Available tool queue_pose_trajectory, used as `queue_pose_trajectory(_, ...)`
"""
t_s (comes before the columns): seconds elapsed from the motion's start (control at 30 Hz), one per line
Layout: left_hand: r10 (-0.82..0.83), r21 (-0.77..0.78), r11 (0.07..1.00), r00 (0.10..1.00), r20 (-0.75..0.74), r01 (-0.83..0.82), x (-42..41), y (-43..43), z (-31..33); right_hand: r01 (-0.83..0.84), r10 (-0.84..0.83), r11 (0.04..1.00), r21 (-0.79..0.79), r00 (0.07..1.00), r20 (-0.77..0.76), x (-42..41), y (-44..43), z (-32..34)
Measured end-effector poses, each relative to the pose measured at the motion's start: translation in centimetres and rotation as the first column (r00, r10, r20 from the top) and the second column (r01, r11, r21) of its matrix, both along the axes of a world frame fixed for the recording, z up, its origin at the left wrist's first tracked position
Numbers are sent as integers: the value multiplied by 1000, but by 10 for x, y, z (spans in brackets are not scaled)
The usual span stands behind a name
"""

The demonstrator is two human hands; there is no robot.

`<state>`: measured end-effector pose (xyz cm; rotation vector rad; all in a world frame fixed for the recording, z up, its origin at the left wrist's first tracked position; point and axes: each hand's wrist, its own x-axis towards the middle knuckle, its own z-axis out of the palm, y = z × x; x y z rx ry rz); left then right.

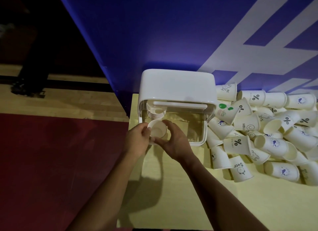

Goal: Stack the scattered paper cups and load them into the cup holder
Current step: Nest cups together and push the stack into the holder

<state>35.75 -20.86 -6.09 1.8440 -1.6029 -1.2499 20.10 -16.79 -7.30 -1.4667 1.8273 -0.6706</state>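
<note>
Left hand (139,138), right hand (174,142): fingers grip one cup (157,130); one holder (177,85); many loose cups (268,127).

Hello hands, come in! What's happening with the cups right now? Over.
Both busy: left hand and right hand grip a paper cup, mouth up, at cup holder front-left. One stack already inside. Pile of loose cups right, none in the way.

White rectangular plastic cup holder (177,83), frame centre: smooth satin top, clear glossy lower walls. Plain white paper cup (157,131) before it: matt interior. Heap of white printed paper cups (275,143), frame right: matt paper. Pale yellow tabletop (258,205): smooth, low sheen.
</note>
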Motion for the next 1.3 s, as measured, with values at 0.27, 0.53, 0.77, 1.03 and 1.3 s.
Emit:
queue_pose_trajectory(0.27, -95, -15, 995, 989, 110, 97, 2, -10, -11, 9, -5, 996, 84, 999, -49, -3, -2, -13)
queue_pose_trajectory(0.53, -89, -32, 995, 982, 166, 95, -3, -7, -2, 5, -2, 994, 111, 1000, -27, -7, 3, -5)
queue_pose_trajectory(0.77, -104, -210, 968, 980, 172, 139, -25, 36, 53, 149, -148, 988, 29, 988, -47, -65, 60, 40)
queue_pose_trajectory(1.03, -467, -294, 813, 864, 189, 504, -183, 50, 117, 467, -467, 883, -39, 884, 5, -196, 140, 99)
queue_pose_trajectory(1.3, -584, -99, 516, 433, 686, 851, -292, -21, 86, 547, -544, 835, -52, 837, 62, -328, 200, 106)
